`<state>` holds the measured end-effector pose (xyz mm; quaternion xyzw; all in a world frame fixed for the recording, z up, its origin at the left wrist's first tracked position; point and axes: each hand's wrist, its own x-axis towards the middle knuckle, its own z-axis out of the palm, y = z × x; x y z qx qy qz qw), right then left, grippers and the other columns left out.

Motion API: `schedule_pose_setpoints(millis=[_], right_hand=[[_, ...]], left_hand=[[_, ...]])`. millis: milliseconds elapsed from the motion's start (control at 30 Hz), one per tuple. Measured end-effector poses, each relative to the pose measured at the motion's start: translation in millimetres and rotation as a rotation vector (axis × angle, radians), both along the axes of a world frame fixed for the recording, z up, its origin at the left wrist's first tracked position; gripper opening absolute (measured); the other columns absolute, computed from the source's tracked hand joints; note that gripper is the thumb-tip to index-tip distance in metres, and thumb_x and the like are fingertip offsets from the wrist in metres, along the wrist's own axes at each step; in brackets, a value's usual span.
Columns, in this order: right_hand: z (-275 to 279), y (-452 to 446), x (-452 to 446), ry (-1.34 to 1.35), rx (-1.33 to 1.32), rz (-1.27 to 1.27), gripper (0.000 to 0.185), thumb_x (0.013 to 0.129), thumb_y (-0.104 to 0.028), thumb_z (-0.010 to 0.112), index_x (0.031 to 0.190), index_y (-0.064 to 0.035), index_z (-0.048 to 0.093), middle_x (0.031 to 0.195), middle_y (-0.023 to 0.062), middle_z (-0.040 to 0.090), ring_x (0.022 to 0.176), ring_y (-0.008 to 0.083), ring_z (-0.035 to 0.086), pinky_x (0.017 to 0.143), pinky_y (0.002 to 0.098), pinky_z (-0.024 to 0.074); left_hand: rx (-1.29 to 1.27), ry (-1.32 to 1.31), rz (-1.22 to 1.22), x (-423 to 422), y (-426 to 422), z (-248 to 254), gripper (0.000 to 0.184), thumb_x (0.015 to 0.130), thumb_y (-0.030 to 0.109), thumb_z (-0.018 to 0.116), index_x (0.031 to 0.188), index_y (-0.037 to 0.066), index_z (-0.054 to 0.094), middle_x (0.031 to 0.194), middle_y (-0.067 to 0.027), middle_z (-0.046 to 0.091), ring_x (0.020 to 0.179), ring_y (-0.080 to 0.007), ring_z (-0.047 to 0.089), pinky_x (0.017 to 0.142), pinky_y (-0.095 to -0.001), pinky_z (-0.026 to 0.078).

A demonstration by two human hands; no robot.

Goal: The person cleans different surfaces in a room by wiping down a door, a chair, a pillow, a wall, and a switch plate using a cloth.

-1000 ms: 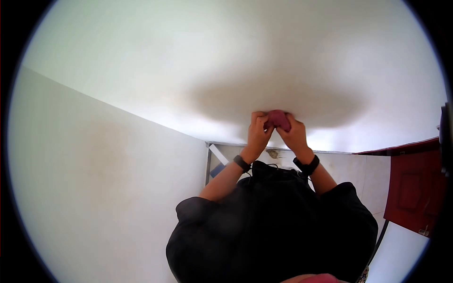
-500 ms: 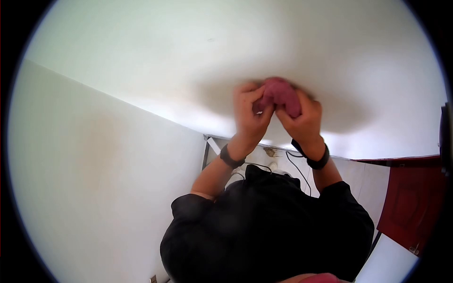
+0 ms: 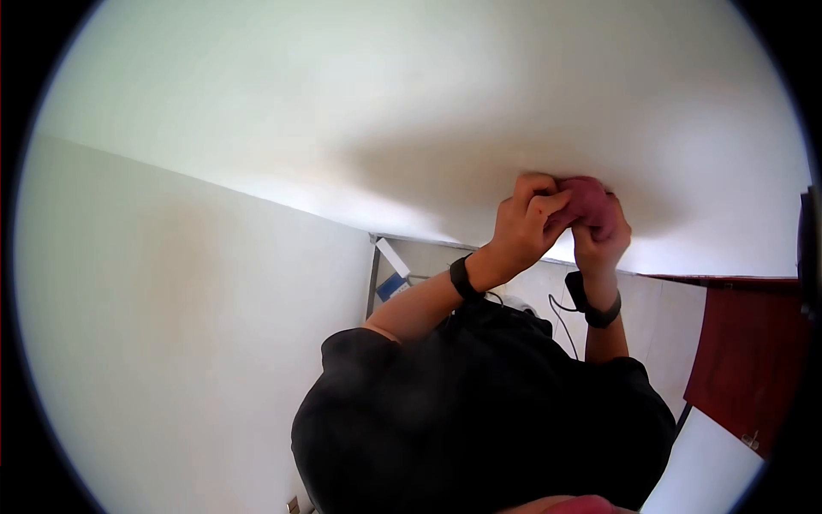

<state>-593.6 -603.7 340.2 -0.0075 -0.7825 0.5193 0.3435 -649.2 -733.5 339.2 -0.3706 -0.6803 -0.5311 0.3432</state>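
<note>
A crumpled pink-maroon cloth (image 3: 589,204) is bunched between both hands, close to the white wall (image 3: 462,111). My left hand (image 3: 529,221) grips its left side with curled fingers. On the cloth's right side, my right hand (image 3: 606,244) is closed round it, thumb in front and the other fingers mostly hidden behind. Each wrist wears a dark band. Whether the cloth touches the wall cannot be made out.
Another pale wall (image 3: 171,325) meets the first at the left. A dark red door (image 3: 741,360) stands at the right. Low in the corner are a white strip (image 3: 393,257) and a blue item (image 3: 392,286); a black cable (image 3: 563,325) hangs near the right forearm.
Both hands and the cloth first rose toward the camera, then moved right and slightly down along the wall. The cloth has stayed in both hands, its folds changing shape.
</note>
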Motion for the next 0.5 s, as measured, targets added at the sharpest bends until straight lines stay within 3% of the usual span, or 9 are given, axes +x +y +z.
schedule_pose_setpoints(millis=[133,200,300,500], right_hand=[[-37,-2,-2,-0.085,0.026,0.027,0.038,0.068,0.000,0.066,0.106,-0.0016,0.063,0.083,0.0112,0.070,0.074,0.0183,0.069,0.069,0.0285,0.0530],[-40,-2,1,-0.202,0.051,0.060,0.038,0.069,-0.002,0.069,0.106,-0.0033,0.064,0.082,0.0136,0.070,0.074,0.0241,0.070,0.068,0.0309,0.0536],[-56,1,0,-0.316,0.127,0.127,0.036,0.070,-0.008,0.074,0.104,-0.0035,0.063,0.083,0.0172,0.069,0.075,0.0331,0.069,0.066,0.0364,0.0544],[-92,-3,5,-0.392,0.258,0.191,0.038,0.074,-0.014,0.073,0.110,-0.0059,0.062,0.082,0.0183,0.068,0.075,0.0377,0.066,0.065,0.0411,0.0531]], left_hand=[[-0.023,-0.155,-0.071,2,-6,-50,0.043,0.071,-0.003,0.077,0.107,0.009,0.056,0.104,-0.0133,0.054,0.076,-0.0259,0.060,0.052,-0.0323,0.049],[-0.102,-0.206,-0.023,2,-13,-74,0.041,0.073,0.005,0.078,0.106,0.010,0.053,0.104,-0.0103,0.055,0.074,-0.0281,0.062,0.054,-0.0368,0.052],[-0.166,-0.263,-0.005,2,-21,-98,0.039,0.075,0.003,0.076,0.107,0.009,0.053,0.105,-0.0113,0.055,0.073,-0.0292,0.062,0.054,-0.0373,0.052],[-0.162,-0.394,0.044,17,-30,-148,0.037,0.078,-0.001,0.072,0.108,0.007,0.052,0.109,-0.0139,0.054,0.076,-0.0330,0.065,0.059,-0.0378,0.056]])
